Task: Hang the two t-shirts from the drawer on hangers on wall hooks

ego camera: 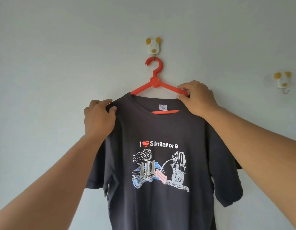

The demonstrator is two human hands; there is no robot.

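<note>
A dark grey t-shirt [160, 130] printed "I love Singapore" hangs on a red plastic hanger [154, 81]. The hanger's hook sits on a white and yellow dog-shaped wall hook [153, 47]. My left hand [99, 117] grips the shirt's left shoulder next to the collar. My right hand [198, 98] pinches the hanger's right arm where the shirt's right shoulder meets it. The hanger's left arm runs under the fabric, and its lower bar shows through the neck opening. A second t-shirt is not in view.
A second dog-shaped wall hook [282, 82] is fixed lower on the pale wall [60, 47] to the right, with nothing on it. The shirt's sleeves hang loose on both sides.
</note>
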